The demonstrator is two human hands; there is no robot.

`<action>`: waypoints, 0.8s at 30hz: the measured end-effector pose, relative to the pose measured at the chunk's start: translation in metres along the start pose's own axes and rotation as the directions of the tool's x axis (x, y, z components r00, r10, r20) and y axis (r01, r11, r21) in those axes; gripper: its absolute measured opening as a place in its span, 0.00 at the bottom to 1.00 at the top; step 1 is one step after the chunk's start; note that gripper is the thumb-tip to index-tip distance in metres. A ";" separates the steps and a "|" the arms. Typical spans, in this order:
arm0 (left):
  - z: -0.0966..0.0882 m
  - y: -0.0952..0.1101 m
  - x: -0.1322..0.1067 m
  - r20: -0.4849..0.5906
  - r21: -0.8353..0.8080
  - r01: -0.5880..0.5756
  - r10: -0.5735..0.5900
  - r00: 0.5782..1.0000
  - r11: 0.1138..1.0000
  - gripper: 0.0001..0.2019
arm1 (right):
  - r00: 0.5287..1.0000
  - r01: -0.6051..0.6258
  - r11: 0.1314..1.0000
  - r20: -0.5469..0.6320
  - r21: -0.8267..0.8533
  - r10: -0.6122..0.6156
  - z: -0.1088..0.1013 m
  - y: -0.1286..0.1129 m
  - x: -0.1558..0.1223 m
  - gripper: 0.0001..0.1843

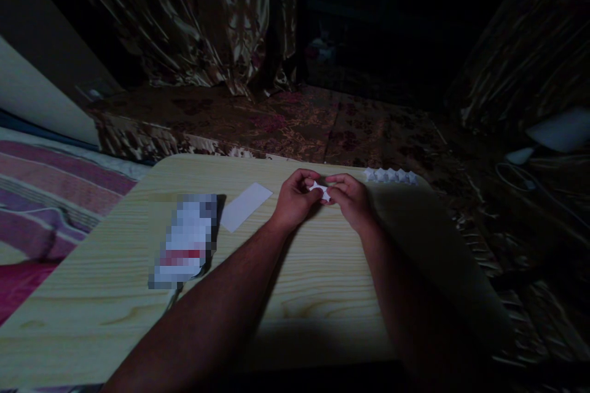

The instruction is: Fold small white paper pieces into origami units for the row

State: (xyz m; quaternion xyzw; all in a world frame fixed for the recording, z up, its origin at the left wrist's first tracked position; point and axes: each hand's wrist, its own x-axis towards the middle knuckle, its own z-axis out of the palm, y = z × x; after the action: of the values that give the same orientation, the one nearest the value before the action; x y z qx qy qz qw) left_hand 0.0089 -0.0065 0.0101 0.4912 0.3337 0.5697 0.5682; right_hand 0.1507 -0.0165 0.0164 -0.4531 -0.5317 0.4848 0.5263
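Observation:
Both my hands meet over the far middle of a light wooden table (115, 295). My left hand (295, 199) and my right hand (351, 199) are closed in a pinch on a small folded white paper piece (319, 188), held between the fingertips just above the tabletop. A flat white paper strip (245, 206) lies on the table to the left of my left hand. A row of several small folded white paper shapes (391, 175) sits along the far edge, right of my right hand.
A blurred white and red packet (187, 239) lies on the table's left half. Patterned dark fabric (258, 116) covers the floor beyond the table, with shiny curtains (184, 18) behind. A striped rug (50, 196) lies at the left. The room is dim.

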 end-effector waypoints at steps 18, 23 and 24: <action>-0.002 -0.006 0.002 -0.025 0.060 -0.052 0.054 0.998 0.997 0.21 | 0.994 0.051 0.996 -0.089 -0.068 -0.057 0.001 0.006 0.004 0.08; -0.003 -0.007 0.002 -0.028 0.048 -0.054 0.055 0.998 0.997 0.20 | 0.994 0.051 0.997 -0.089 -0.063 -0.056 0.001 0.005 0.004 0.08; -0.003 -0.007 0.002 -0.030 0.056 -0.050 0.052 0.998 0.997 0.20 | 0.995 0.047 0.997 -0.084 -0.068 -0.053 0.001 0.005 0.004 0.08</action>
State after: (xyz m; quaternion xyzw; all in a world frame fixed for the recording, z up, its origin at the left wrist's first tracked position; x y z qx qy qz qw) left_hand 0.0087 -0.0032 0.0033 0.5059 0.3457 0.5823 0.5343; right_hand 0.1492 -0.0122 0.0124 -0.4770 -0.5356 0.4338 0.5453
